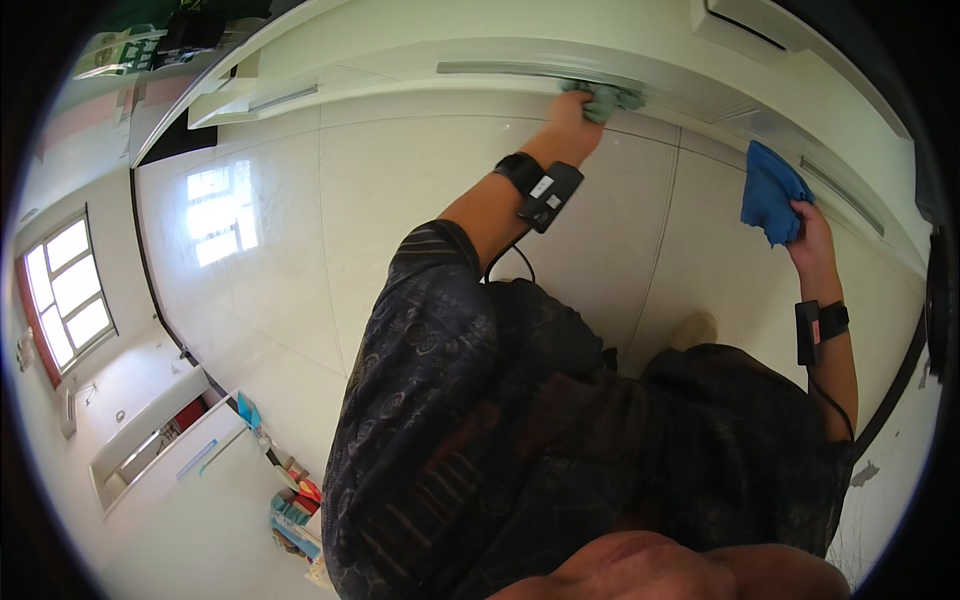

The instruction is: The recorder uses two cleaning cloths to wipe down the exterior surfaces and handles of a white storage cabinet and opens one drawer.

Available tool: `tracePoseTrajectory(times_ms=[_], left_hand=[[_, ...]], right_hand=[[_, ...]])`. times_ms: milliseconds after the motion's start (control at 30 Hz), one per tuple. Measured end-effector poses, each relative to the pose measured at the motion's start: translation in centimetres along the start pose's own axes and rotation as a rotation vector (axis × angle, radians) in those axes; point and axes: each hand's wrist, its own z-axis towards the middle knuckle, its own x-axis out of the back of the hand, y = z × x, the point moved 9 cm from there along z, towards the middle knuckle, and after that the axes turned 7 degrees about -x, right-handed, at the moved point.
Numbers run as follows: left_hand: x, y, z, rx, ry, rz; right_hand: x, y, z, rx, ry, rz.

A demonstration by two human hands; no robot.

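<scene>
My left hand [577, 122] is closed round a crumpled grey-green cloth [612, 102]. It presses the cloth against the right end of a long silver handle strip [500, 69] on the white cabinet front [400, 62]. Over on the right, my right hand [813, 236] grips a blue cloth [772, 192] by one edge, and the rest of it spreads out past the fingers. The blue cloth is beside a second silver handle strip [850, 200], and whether the two touch I cannot tell.
Glossy pale floor tiles [260, 290] lie below the cabinet. At the lower left, an open white drawer [150, 460] has things inside, near several packages [290, 515]. A window [68, 290] is at the far left. Cabled black devices are strapped to both my forearms.
</scene>
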Motion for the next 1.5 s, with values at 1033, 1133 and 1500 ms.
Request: tracePoseTrajectory(times_ms=[1033,1133,1500], left_hand=[[-1.0,17.0,-5.6,-0.636,-0.106,0.037],[-2.6,16.5,-8.0,-0.81,-0.075,0.392],[-4.3,14.1,-10.6,-1.175,0.016,1.764]], right_hand=[[-2.8,-0.2,-1.3,0.028,-0.015,-0.137],[-1.8,-1.3,-1.9,0.05,0.037,-0.127],[-4.9,-1.0,-2.0,0.108,-0.133,-0.078]])
